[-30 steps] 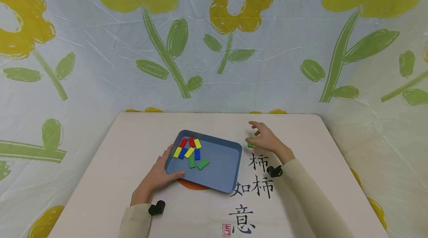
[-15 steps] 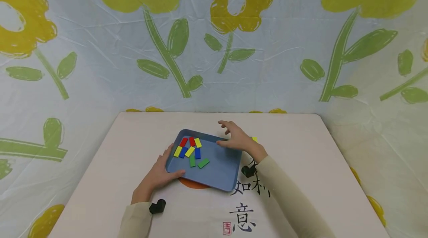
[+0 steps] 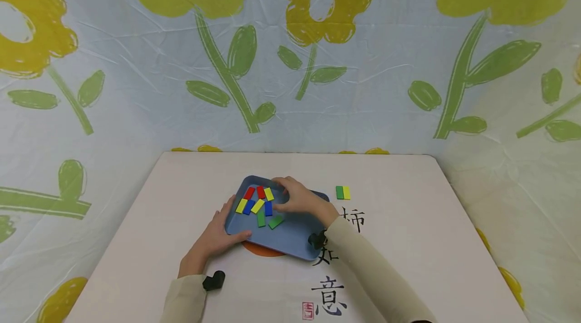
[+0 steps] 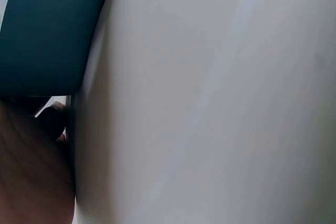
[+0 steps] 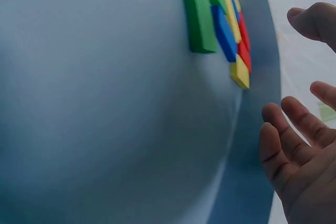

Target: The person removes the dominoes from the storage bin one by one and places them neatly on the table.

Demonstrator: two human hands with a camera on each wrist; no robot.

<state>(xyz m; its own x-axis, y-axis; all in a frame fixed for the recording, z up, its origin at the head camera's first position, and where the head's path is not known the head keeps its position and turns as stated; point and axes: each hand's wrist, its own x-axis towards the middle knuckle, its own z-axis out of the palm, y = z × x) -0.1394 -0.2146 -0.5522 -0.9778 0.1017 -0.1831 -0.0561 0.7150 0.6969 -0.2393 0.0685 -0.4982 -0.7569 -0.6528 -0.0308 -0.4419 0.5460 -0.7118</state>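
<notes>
A blue-grey tray (image 3: 290,242) lies tilted sideways on the table, with several small red, yellow, blue and green blocks in its left half. My left hand (image 3: 213,239) holds the tray's near left corner, fingers along the left side and thumb at the near rim. Its outer wall (image 4: 50,30) fills the upper left of the left wrist view. My right hand (image 3: 301,199) hovers over the tray just right of the blue block (image 3: 268,208), fingers spread and holding nothing. In the right wrist view, a green block (image 5: 199,17) is near the fingers.
A green block (image 3: 339,192) and a yellow block (image 3: 347,192) lie side by side on the table, right of the tray. Black brush characters (image 3: 329,297) and a red seal mark (image 3: 307,311) are on the table surface. A flower-printed cloth (image 3: 363,121) hangs behind.
My right hand has moved left from the green and yellow pair on the table to above the tray's blocks, uncovering that pair. My left hand and the tray stay in place.
</notes>
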